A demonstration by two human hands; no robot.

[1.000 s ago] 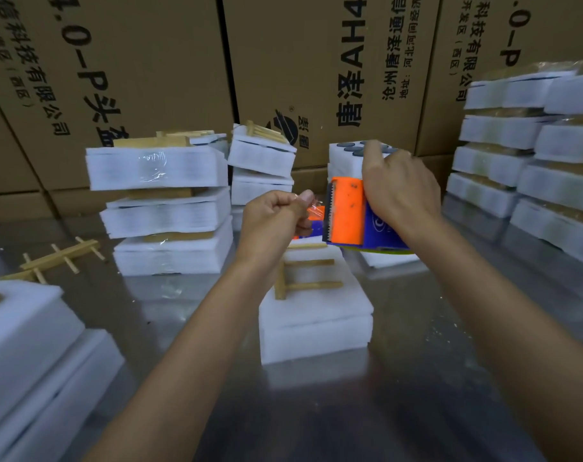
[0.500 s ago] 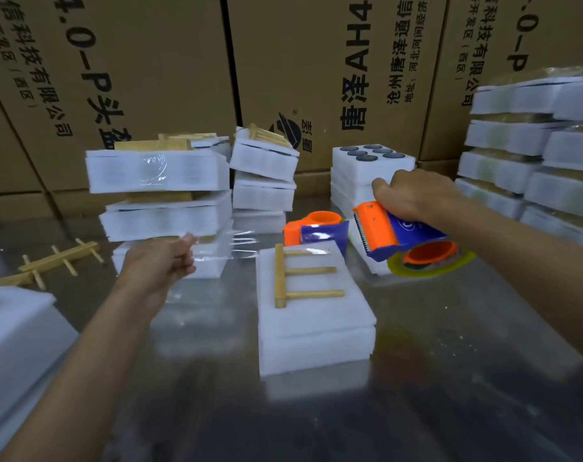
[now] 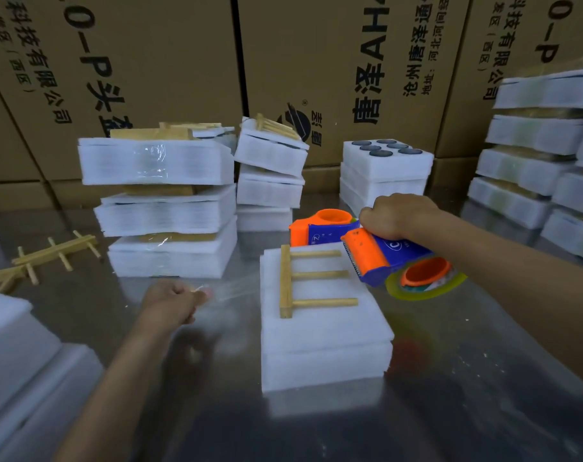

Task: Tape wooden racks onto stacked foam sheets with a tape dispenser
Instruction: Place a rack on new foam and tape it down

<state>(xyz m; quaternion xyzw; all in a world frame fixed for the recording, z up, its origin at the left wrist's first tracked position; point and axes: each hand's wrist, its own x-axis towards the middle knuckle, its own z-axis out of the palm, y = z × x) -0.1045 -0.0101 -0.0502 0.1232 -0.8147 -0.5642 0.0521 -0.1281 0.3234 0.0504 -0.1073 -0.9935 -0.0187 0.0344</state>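
On the shiny tabletop point(image 3: 450, 378), your white stacked foam sheets point(image 3: 326, 331) carry the pale wooden rack point(image 3: 291, 281). Your right hand point(image 3: 395, 216) grips the orange-and-blue tape dispenser point(image 3: 380, 258); your left hand point(image 3: 171, 300) has now drawn clear tape point(image 3: 235, 288) leftward, pinched, ready to wrap.

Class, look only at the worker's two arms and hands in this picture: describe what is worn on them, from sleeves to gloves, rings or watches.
Nothing is worn on either. The left hand and right hand are bare, with no gloves and no rings showing. Both forearms are uncovered right up to the edge of the picture, so no sleeve or cuff comes into view. No watch, bracelet or wrist strap shows on either wrist.
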